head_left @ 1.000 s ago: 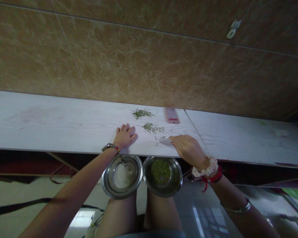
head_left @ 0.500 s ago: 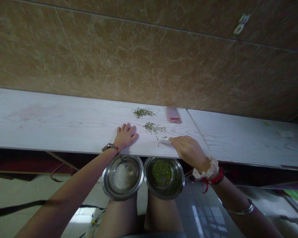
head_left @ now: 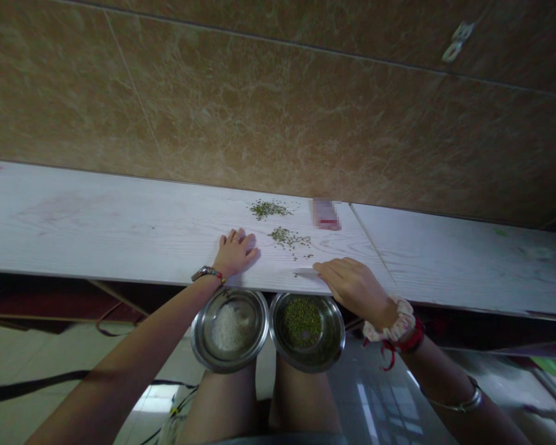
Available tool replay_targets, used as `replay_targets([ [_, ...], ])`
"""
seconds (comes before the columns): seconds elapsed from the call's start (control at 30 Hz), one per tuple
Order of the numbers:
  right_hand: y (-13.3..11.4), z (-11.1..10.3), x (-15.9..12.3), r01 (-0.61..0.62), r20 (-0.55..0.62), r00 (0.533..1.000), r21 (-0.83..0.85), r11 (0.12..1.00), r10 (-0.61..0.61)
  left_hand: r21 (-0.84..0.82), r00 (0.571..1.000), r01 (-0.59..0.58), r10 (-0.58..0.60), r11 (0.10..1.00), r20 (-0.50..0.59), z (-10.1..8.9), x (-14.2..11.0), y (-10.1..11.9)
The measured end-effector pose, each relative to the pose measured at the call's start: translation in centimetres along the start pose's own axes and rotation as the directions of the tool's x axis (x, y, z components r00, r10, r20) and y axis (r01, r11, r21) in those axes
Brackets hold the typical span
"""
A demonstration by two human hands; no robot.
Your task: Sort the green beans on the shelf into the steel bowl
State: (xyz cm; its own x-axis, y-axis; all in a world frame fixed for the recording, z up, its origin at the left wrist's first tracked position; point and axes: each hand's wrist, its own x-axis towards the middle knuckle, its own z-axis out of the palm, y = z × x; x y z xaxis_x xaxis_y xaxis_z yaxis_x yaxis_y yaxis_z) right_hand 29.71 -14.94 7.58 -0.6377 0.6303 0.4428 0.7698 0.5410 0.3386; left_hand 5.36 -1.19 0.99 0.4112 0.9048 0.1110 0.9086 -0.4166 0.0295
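My left hand (head_left: 235, 253) lies flat on the white wood-grain tabletop with its fingers spread, holding nothing. Between finger and thumb, my right hand (head_left: 352, 281) grips a thin, pale card-like piece (head_left: 308, 272) near the table's front edge. A few small green beans lie by its tip. Beyond it are two loose patches of green beans, a nearer one (head_left: 287, 238) and a farther one (head_left: 267, 209). On my lap, below the edge, sit two steel bowls: the left bowl (head_left: 198, 351) holds white grains, the right bowl (head_left: 336, 349) green beans.
A pinkish flat packet (head_left: 325, 214), partly blurred out, lies near the wall. The brown tiled wall (head_left: 259, 111) closes off the table's back, with a white hook (head_left: 457, 42) on it. An open shelf (head_left: 41, 303) runs beneath the tabletop (head_left: 97, 222).
My right hand has drawn the pale piece slightly toward the front edge. My left hand stays in place on the table.
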Motion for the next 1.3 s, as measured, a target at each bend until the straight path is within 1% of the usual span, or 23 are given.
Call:
replay_targets([
  [0.4, -0.4, -0.8, -0.4, 0.043, -0.037, 0.998, 0.035, 0.998, -0.042, -0.001, 1.000, 0.002, -0.002, 1.000, 0.009, -0.1, 0.0, 0.0],
  [0.53, -0.2, -0.5, -0.4, 0.029, 0.008, 1.000, 0.041, 0.999, -0.030, -0.017, 1.000, 0.010, -0.010, 1.000, 0.009, 0.1, 0.1, -0.1],
  [0.7, 0.0, -0.1, -0.3, 0.011, 0.050, 0.999, 0.044, 0.999, -0.013, 0.006, 1.000, 0.010, -0.010, 1.000, 0.003, 0.1, 0.0, 0.0],
  [0.9, 0.2, 0.0, -0.5, 0.013, 0.061, 0.998, 0.067, 0.998, -0.017, 0.015, 1.000, 0.007, -0.007, 1.000, -0.004, 0.0, -0.1, 0.0],
  [1.0, 0.3, 0.1, -0.7, -0.008, 0.082, 0.997, 0.112, 0.994, -0.001, 0.013, 1.000, 0.000, 0.001, 1.000, -0.012, 0.1, 0.0, 0.0],
  [1.13, 0.4, 0.3, -0.8, -0.046, 0.074, 0.997, 0.179, 0.983, 0.034, 0.012, 1.000, 0.004, -0.004, 1.000, -0.013, 0.2, 0.0, -0.1],
  [1.3, 0.3, 0.2, -0.8, -0.031, 0.053, 0.998, 0.188, 0.982, 0.022, 0.001, 1.000, 0.001, -0.001, 1.000, -0.017, 0.2, 0.0, -0.1],
])
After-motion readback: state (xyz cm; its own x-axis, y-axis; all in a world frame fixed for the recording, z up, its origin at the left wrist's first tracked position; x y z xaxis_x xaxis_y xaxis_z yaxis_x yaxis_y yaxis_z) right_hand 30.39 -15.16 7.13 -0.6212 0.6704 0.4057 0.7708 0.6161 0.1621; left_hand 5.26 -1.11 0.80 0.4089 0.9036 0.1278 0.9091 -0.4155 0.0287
